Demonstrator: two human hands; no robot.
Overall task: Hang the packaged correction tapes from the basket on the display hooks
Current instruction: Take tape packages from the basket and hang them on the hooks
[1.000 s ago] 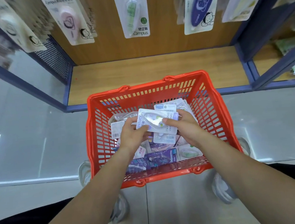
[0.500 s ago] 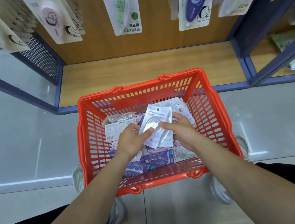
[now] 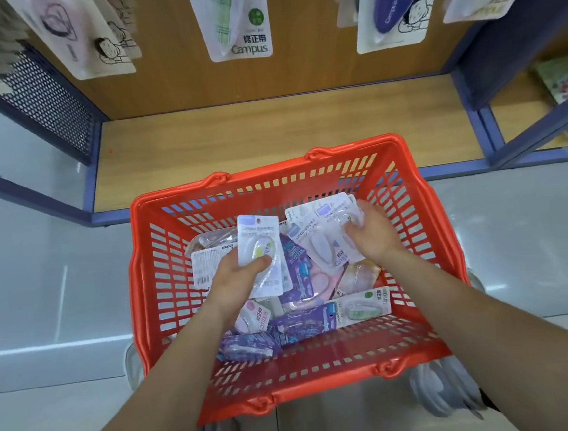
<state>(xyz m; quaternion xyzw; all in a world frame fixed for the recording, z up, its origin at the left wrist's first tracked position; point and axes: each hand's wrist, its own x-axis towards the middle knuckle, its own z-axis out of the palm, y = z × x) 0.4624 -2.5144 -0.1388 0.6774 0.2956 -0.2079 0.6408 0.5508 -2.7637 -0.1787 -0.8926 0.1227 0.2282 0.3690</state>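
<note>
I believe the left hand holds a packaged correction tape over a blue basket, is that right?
Not quite: the head view shows the basket is red, not blue. The left hand does hold a packaged correction tape over it.

You're in a stationery shop: packaged correction tapes [image 3: 237,16] hang along a wooden display shelf [image 3: 268,127], red shopping basket [image 3: 289,373] below.
</note>
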